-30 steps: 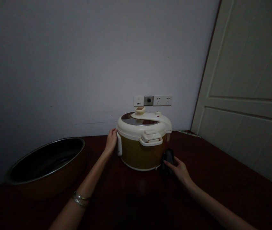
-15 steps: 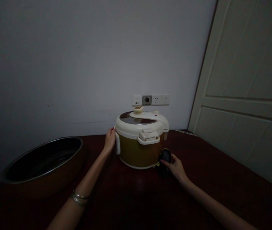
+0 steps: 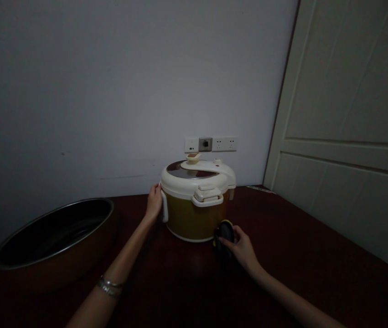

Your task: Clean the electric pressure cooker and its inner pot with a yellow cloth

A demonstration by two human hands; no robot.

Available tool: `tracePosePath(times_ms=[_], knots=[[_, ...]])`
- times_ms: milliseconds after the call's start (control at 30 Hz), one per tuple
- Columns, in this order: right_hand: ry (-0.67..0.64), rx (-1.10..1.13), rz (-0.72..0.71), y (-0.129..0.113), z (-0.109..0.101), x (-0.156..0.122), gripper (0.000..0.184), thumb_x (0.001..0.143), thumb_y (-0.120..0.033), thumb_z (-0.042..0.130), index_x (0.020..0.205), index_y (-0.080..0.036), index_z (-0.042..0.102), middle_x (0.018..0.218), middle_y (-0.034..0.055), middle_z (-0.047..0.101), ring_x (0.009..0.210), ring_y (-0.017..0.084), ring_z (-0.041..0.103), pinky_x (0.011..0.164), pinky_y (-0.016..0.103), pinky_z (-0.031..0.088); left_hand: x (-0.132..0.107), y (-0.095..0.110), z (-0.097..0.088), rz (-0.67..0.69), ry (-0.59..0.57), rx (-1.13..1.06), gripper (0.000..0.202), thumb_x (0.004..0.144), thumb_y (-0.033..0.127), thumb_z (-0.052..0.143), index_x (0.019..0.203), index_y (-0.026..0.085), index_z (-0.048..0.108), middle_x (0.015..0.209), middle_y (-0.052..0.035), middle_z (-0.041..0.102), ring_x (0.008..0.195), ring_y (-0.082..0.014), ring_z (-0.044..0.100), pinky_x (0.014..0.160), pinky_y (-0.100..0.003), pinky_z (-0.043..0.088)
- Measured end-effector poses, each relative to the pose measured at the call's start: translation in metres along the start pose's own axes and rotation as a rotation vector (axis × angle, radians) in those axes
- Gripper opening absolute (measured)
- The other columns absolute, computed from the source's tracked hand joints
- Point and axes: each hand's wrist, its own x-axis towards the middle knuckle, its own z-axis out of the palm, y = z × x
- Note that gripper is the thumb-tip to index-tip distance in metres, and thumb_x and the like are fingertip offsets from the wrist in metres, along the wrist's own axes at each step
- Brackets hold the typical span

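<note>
An electric pressure cooker (image 3: pixel 197 218) with a white lid and olive-gold body stands upright on the dark red table. My left hand (image 3: pixel 154 201) grips the cooker's left side near the lid rim, with its fingertips partly hidden behind the edge. Low at the cooker's right front, my right hand (image 3: pixel 243 248) is closed on a rounded black-and-yellow object (image 3: pixel 226 231). The object is close against the cooker's lower body; its exact kind is too dark to tell.
A large oval pan (image 3: pixel 57 269), dark inside and brownish outside, sits on the table (image 3: pixel 187 291) at the left. Behind the cooker, sockets (image 3: pixel 224 144) are set in the wall. A pale panelled door (image 3: pixel 344 159) stands at the right.
The view has shifted slightly, moving everything a little left. My right hand has brought the black-and-yellow object left and forward around the cooker's lower side. My left hand stays at the cooker's side.
</note>
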Motion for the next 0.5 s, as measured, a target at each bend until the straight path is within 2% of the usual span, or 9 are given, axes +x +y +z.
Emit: tracePosePath(times_ms=[100,167,233,300,400,500], knots=[[-0.082,-0.111,-0.111,0.002,0.003,-0.015,0.025,0.066,-0.033,0.071,0.081,-0.020,0.057,0.078,0.0024,0.068,0.076,0.022,0.066,0.069,0.032,0.054,-0.001,0.002,0.000,-0.009,0.004,-0.005,0.033,0.085,0.040,0.043,0.103,0.019,0.059,0.112,-0.0108,0.065,0.108,-0.0232,0.057,0.096,-0.035,0.040],[-0.158,-0.275,-0.274,0.000,0.002,-0.021,0.017,0.074,-0.024,0.062,0.089,-0.019,0.060,0.089,0.0049,0.068,0.084,0.021,0.066,0.075,0.033,0.054,-0.002,0.004,0.000,-0.010,0.000,0.001,0.034,0.085,0.041,0.043,0.104,0.018,0.059,0.113,-0.0110,0.065,0.108,-0.0232,0.057,0.096,-0.035,0.040],[-0.274,-0.492,-0.513,-0.004,0.000,-0.024,0.028,0.076,-0.012,0.054,0.103,-0.018,0.061,0.104,0.0084,0.066,0.095,0.022,0.064,0.083,0.035,0.053,-0.003,0.005,-0.001,-0.006,-0.002,0.013,0.035,0.085,0.041,0.043,0.105,0.018,0.059,0.114,-0.0114,0.065,0.109,-0.0235,0.057,0.096,-0.035,0.040],[-0.421,-0.730,-0.770,-0.008,0.005,-0.025,0.040,0.077,-0.004,0.051,0.114,-0.017,0.059,0.110,0.0113,0.064,0.099,0.022,0.063,0.083,0.035,0.054,-0.004,0.005,-0.001,0.002,-0.003,0.028,0.035,0.085,0.041,0.042,0.106,0.018,0.059,0.114,-0.0122,0.064,0.110,-0.0241,0.057,0.097,-0.036,0.039],[-0.564,-1.003,-1.041,-0.013,0.029,-0.025,0.036,0.083,-0.004,0.050,0.117,-0.013,0.057,0.100,0.0130,0.066,0.091,0.023,0.064,0.068,0.030,0.056,-0.003,0.005,-0.001,0.011,-0.009,0.037,0.034,0.086,0.040,0.041,0.105,0.018,0.058,0.115,-0.0127,0.064,0.112,-0.0246,0.055,0.099,-0.037,0.038],[-0.590,-1.074,-1.143,-0.018,0.067,-0.025,0.028,0.087,-0.007,0.050,0.113,-0.011,0.058,0.095,0.0131,0.066,0.086,0.022,0.064,0.063,0.029,0.055,-0.002,0.005,-0.001,0.006,-0.005,0.034,0.033,0.086,0.038,0.041,0.104,0.017,0.058,0.115,-0.0129,0.064,0.112,-0.0243,0.055,0.100,-0.037,0.037]])
